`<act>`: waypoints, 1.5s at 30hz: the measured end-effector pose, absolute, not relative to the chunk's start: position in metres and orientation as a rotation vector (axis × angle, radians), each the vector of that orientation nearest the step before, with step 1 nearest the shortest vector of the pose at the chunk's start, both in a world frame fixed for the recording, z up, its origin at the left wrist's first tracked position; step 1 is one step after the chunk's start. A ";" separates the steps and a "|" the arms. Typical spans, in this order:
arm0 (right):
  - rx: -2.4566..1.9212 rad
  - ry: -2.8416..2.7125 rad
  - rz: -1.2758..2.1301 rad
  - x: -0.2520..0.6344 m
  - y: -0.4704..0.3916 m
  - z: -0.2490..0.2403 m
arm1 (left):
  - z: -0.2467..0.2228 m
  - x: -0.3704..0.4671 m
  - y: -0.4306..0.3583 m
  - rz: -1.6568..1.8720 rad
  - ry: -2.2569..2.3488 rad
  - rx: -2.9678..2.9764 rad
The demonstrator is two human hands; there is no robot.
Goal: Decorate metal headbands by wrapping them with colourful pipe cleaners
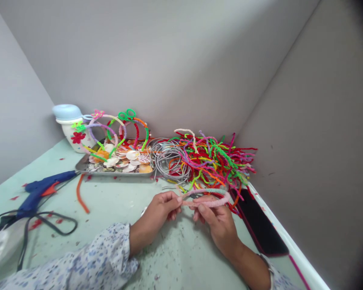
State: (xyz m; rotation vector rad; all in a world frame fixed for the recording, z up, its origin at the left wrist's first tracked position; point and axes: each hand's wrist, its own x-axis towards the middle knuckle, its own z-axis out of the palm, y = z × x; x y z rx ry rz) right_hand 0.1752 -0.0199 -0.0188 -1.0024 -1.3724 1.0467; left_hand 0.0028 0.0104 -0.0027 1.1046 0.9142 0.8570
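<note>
Between my two hands is a hoop wrapped in fuzzy pipe cleaner [220, 201], pink on its near and right side and pale green along the far side. My left hand [163, 209] pinches its left end, where a peach-coloured strand stands up by the fingertips. Closed around the near pink part is my right hand [216, 221], thumb on top. Both hands are raised over the table, in front of a tangled heap of colourful pipe cleaners [214, 157] and a coil of silvery wire [172, 161].
A metal tray [133, 174] holds seashells and several finished-looking wrapped hoops. Left of it stands a white cup with a blue lid [67, 112]. A blue glue gun [38, 191] with its black cord lies at left, near an orange pipe cleaner [81, 195]. A black phone-like slab [261, 225] lies right.
</note>
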 end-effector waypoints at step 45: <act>-0.890 -1.082 1.212 0.172 -0.014 -0.020 | 0.003 -0.001 -0.003 1.142 1.084 2.073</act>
